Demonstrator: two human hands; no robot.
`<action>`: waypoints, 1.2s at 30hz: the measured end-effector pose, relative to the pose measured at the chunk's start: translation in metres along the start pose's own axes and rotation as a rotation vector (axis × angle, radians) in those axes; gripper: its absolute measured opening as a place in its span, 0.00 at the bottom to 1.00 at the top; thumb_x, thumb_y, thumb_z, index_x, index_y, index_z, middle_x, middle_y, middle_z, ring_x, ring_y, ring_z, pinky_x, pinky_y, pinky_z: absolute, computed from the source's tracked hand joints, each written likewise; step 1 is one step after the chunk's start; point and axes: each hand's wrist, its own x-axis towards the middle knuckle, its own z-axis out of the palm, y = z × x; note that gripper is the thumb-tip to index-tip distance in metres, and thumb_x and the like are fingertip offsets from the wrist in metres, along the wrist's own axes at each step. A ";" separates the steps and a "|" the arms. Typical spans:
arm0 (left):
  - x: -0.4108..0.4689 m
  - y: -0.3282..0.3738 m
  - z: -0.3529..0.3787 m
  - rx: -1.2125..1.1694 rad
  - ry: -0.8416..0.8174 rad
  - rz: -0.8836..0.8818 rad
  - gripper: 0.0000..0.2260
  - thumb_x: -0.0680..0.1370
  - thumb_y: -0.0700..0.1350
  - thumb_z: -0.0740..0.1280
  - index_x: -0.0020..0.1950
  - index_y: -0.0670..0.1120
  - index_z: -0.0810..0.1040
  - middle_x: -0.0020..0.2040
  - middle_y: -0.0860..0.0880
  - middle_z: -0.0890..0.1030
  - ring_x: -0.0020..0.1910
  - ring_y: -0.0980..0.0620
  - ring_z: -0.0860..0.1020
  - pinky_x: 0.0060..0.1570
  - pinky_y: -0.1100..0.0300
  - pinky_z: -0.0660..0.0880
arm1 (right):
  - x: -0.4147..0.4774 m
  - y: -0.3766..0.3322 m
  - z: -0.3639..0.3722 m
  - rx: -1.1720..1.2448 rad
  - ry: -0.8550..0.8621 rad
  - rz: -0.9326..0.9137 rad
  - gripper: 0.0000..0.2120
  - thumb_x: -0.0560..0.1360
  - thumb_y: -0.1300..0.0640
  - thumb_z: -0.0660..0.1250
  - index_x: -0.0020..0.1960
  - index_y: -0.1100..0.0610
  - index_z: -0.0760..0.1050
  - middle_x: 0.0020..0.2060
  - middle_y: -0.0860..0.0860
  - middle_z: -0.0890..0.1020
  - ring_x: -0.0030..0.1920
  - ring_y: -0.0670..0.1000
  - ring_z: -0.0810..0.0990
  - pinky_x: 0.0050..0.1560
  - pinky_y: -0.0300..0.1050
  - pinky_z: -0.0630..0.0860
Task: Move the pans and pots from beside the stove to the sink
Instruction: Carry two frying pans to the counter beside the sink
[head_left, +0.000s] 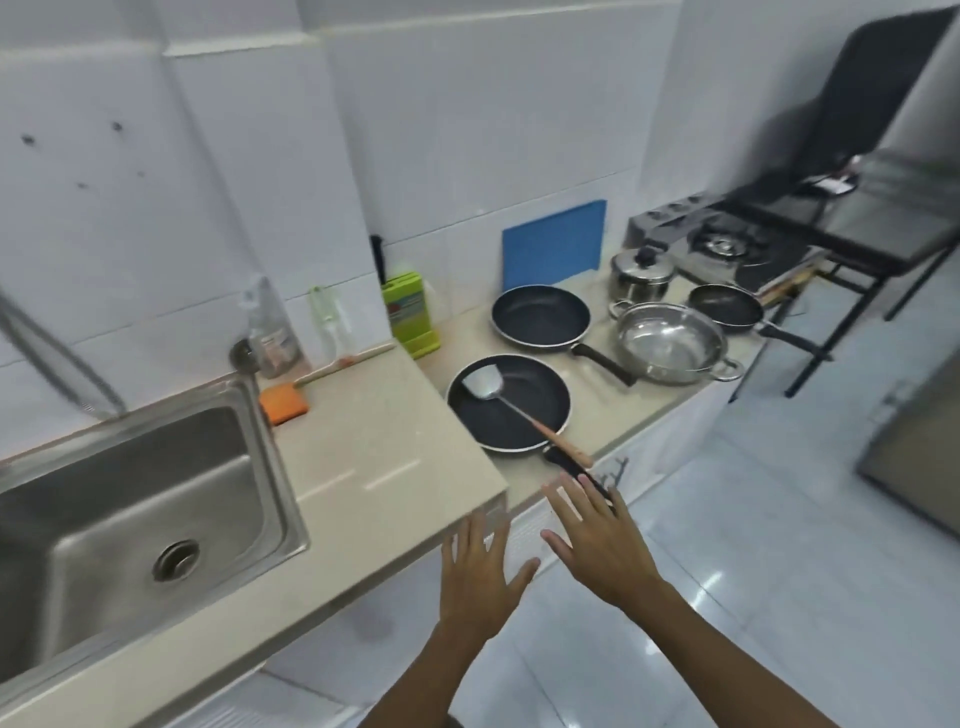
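Both hands, left hand (480, 577) and right hand (597, 540), fingers spread, empty, near spatula-topped pan (509, 402).

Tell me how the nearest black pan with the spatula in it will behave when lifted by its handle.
The nearest pan will probably dip away from its handle. The loose spatula may slide or clatter out. Its handle overhangs the counter edge, so it should be easy to reach.

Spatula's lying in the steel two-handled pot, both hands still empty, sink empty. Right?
Not quite. The head view shows the spatula lying in the nearest black frying pan, not the steel two-handled pot. The rest holds: left hand and right hand are open and empty, and the sink is empty.
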 end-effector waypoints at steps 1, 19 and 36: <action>0.009 0.011 0.004 -0.003 -0.011 0.014 0.33 0.78 0.72 0.55 0.75 0.53 0.73 0.77 0.43 0.72 0.74 0.40 0.72 0.70 0.37 0.69 | -0.002 0.014 -0.001 -0.004 -0.002 0.026 0.29 0.81 0.38 0.56 0.75 0.54 0.71 0.73 0.58 0.75 0.72 0.62 0.73 0.70 0.67 0.69; 0.192 0.111 0.104 -0.354 -0.314 -0.432 0.26 0.84 0.62 0.51 0.77 0.48 0.65 0.75 0.46 0.74 0.73 0.43 0.72 0.74 0.41 0.58 | 0.134 0.198 0.042 0.071 -0.126 0.181 0.32 0.81 0.38 0.56 0.80 0.54 0.61 0.77 0.58 0.69 0.75 0.63 0.68 0.72 0.65 0.66; 0.243 0.161 0.147 -1.490 -0.060 -1.273 0.23 0.84 0.60 0.57 0.46 0.42 0.76 0.32 0.42 0.78 0.29 0.45 0.76 0.34 0.53 0.77 | 0.338 0.328 0.092 0.324 -0.209 0.246 0.34 0.80 0.48 0.66 0.76 0.68 0.61 0.68 0.69 0.72 0.66 0.70 0.73 0.63 0.63 0.71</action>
